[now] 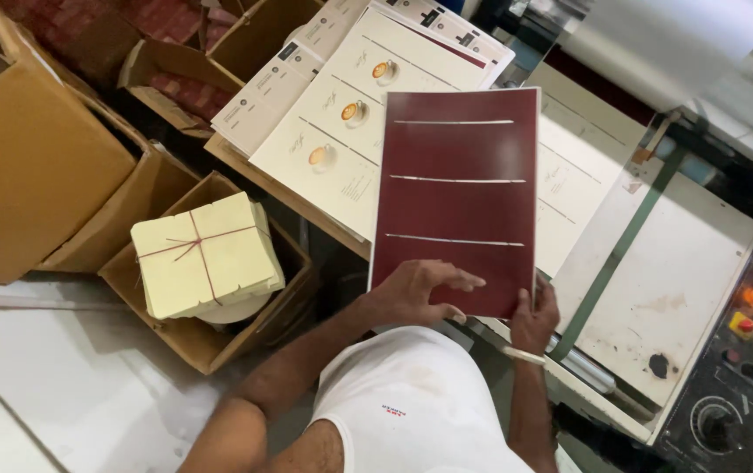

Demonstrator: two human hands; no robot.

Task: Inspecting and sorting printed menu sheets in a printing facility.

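I hold a dark maroon glossy sheet (460,197) with three thin pale lines across it, flat in front of me. My left hand (418,291) lies with fingers spread on its lower edge. My right hand (536,317) grips its lower right corner from below. Under the sheet lies a stack of cream printed sheets (341,131) with small round cup pictures, resting on a wooden board (245,166).
A tied bundle of pale yellow cards (206,256) sits in an open cardboard box (166,328) at left, with more boxes (35,166) behind. At right is a white machine table (674,289) with a green strip and a control panel (744,359) carrying a lit orange lamp.
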